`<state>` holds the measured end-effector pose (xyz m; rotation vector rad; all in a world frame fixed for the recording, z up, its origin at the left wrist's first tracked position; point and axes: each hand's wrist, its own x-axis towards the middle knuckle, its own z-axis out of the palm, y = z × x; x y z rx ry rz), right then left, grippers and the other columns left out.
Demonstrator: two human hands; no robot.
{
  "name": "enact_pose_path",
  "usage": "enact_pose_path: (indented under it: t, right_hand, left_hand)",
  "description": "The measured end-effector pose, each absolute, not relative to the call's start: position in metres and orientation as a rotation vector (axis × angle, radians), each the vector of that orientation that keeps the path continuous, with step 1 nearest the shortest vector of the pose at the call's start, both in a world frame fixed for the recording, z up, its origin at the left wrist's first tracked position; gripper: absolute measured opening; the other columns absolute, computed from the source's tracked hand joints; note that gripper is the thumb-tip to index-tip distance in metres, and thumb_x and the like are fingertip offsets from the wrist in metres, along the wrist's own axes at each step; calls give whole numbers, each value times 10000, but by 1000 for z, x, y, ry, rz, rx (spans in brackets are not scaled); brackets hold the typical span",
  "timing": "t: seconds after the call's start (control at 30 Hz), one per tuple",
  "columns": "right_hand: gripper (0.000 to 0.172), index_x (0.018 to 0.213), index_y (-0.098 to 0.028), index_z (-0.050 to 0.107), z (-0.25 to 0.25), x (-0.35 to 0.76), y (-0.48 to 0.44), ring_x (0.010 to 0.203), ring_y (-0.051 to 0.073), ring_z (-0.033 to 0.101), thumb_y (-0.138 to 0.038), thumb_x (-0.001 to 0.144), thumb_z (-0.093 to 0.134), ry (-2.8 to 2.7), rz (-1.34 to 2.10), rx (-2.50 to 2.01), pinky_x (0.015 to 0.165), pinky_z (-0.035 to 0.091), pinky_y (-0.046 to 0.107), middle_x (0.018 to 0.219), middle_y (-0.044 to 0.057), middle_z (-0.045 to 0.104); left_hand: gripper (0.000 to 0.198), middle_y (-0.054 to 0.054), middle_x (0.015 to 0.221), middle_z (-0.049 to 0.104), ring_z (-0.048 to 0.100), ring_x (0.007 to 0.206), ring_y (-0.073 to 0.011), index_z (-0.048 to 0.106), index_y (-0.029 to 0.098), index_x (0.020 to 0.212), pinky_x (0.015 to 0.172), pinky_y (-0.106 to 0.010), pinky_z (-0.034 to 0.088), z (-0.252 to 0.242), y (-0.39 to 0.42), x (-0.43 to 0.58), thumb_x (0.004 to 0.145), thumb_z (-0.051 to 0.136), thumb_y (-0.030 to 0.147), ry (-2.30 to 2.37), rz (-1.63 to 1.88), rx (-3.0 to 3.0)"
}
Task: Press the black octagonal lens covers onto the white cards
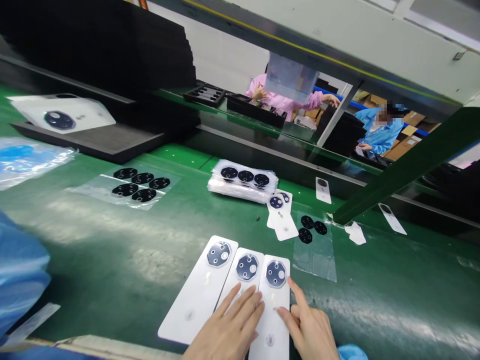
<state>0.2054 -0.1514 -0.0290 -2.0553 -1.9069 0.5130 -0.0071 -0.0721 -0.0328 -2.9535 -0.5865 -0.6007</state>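
With open, flat fingers, the left hand rests on the middle cover and the right hand on the cover at three o'clock; light, even pressure off the lenses seems best.

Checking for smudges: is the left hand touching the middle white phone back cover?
Touching. The head view shows the left hand lying flat on the middle white phone back cover, below its dark round camera ring.

It was a factory assembly line: a green workbench held phone back covers, with gowned co-workers beyond it.
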Motion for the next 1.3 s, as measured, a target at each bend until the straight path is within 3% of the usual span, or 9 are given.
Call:
enact_pose_path:
  t: [0.17,0.37,0.53,0.73,0.93,1.3]
  right_hand:
    - [430,1313,-172,434,-4,212,-139,441,135,593,-377,940,367,-1864,710,-2058,487,424,196,463,-75,572]
    - [266,972,-204,636,13,212,-127,689,149,615,-286,945,384,-1968,227,-1712,609,476,231,769,35,638]
    - [187,911,-172,625,6,203,-127,849,152,616,-206,932,442,-2202,-6,-1325,704,446,272,907,45,703]
    - [220,852,-176,605,-16,204,-123,807,130,599,-210,949,410,-2183,-157,-1245,724,394,283,778,-3,698]
    - [135,815,-186,598,-31,206,-118,772,123,574,-239,902,510,-2183,-249,-1203,689,388,286,768,-25,691]
    - [319,680,-174,584,-22,200,-111,709,99,545,-199,950,417,-2048,-290,-1201,682,354,264,675,-50,661]
  left_hand:
    - [367,-62,1275,592,535,1173,-246,517,134,1218,980,-393,420,-28,-71,10,855,471,159,-619,-482,-2961]
    - [341,-57,1180,651,576,1094,-241,558,131,1173,948,-408,398,-27,-72,14,846,459,123,-634,-501,-2915]
    - [296,-64,1055,708,591,1025,-226,656,136,1022,943,-382,363,-21,-73,26,836,426,119,-721,-577,-2887]
    - [358,-89,1160,653,565,1045,-236,611,135,1056,860,-370,386,0,-63,46,828,356,29,-808,-480,-2898]
    - [376,-64,1043,685,588,955,-234,597,154,954,770,-363,397,-4,-53,58,788,343,-66,-889,-494,-2917]
    - [373,-69,1033,686,575,939,-238,595,154,939,787,-370,351,-6,-45,60,786,327,-54,-751,-486,-2887]
